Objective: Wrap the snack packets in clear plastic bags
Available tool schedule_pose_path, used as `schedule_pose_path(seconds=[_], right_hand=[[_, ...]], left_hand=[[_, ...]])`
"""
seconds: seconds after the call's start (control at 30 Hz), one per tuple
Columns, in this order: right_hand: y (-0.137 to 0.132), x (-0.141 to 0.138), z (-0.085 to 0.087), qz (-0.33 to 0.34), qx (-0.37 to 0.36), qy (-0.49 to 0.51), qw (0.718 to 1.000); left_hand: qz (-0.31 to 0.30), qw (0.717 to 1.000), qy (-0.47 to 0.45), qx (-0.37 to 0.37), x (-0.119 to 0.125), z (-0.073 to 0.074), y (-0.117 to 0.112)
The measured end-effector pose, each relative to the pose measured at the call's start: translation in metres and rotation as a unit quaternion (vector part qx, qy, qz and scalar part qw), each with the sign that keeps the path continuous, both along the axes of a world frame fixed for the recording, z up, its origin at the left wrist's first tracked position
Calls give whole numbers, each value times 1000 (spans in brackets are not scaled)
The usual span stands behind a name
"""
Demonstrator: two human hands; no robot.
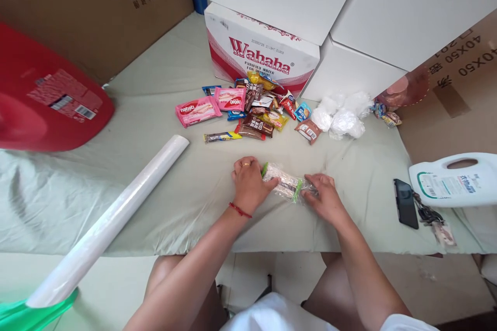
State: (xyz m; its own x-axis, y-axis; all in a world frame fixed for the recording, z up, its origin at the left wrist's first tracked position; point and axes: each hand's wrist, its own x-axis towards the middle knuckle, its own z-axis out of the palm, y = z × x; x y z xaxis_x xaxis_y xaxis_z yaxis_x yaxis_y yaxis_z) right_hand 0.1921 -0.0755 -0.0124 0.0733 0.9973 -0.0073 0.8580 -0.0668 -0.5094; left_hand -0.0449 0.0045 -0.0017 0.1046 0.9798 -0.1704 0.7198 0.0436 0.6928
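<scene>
A small snack packet (pixel 282 180) with green ends lies on the cloth in front of me, with clear crinkled plastic film (pixel 309 186) about it. My left hand (pixel 250 181) holds the packet's left end, its thumb pressed across the top. At the other end, my right hand (pixel 324 197) pinches the loose film between thumb and fingers. Beyond both hands is a heap of wrapped snacks, with pink nabati packets (pixel 199 110), a brown cocoa bar (pixel 258 125) and a yellow-and-blue stick packet (pixel 222 137) among them.
Crumpled clear plastic (pixel 347 120) sits right of the heap, before a Wahaha carton (pixel 264 54). A long film roll (pixel 112 217) slants along the left, near a red jug (pixel 50 98). On the right are a phone (pixel 406 204), keys (pixel 429 214) and a white detergent bottle (pixel 454 181).
</scene>
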Motion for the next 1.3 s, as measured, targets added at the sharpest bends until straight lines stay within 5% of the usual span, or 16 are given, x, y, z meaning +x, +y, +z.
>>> schedule_pose_path(seconds=[0.27, 0.37, 0.53, 0.63, 0.73, 0.83, 0.97, 1.07, 1.17, 1.3], right_hand=[[-18, -8, 20, -35, -15, 107, 994], [-15, -24, 21, -89, -75, 229, 966], [2, -59, 9, -119, -44, 461, 878], [7, -67, 6, -98, -42, 566, 818], [6, -65, 5, -72, -50, 586, 806], [4, -61, -1, -85, -55, 570, 816], [8, -64, -10, -121, -9, 583, 804], [11, -68, -8, -157, 18, 606, 780], [14, -69, -2, -146, 15, 601, 786], [12, -61, 9, -103, -19, 531, 841]], left_hand=[[-40, 964, -262, -26, 2, 13, -6], [-40, 952, -294, 77, -1, 11, -9], [-209, 900, -161, 348, 18, -11, -30], [-279, 862, -91, 414, 33, -23, -41], [-324, 861, -107, 379, 37, -25, -42], [-311, 889, -202, 267, 33, -19, -36], [-128, 908, -380, 122, 27, -13, -22], [30, 910, -413, 16, 27, -14, -10], [5, 903, -426, -51, 29, -16, -2], [-64, 900, -426, -73, 29, -16, 0]])
